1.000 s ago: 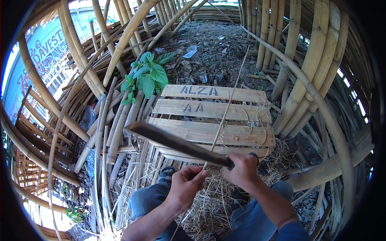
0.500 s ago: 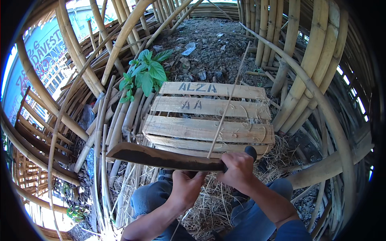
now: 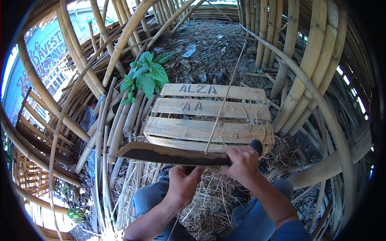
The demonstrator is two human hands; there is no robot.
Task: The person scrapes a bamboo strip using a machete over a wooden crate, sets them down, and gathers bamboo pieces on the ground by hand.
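My right hand (image 3: 242, 164) is closed around the dark handle of a machete (image 3: 173, 154). Its broad, worn blade points left, lying nearly level across the front of a wooden crate. A long, thin bamboo strip (image 3: 225, 98) slants over the crate and passes behind the blade. Just below the blade, my left hand (image 3: 183, 182) pinches this strip, whose lower end comes out beneath the hand towards my lap. Where blade and strip meet is partly hidden, so I cannot tell how deep the edge sits.
The slatted wooden crate (image 3: 209, 130) stands in front of my knees with thin curled shavings on it. Straw-like shavings (image 3: 209, 201) cover the ground between my legs. Bamboo poles (image 3: 317, 52) rise on both sides, and a leafy green plant (image 3: 148, 76) grows at the crate's left.
The machete and my right hand have shifted a little to the right. The strip's upper part has swung slightly left, and my left hand has moved slightly left and down, still pinching it.
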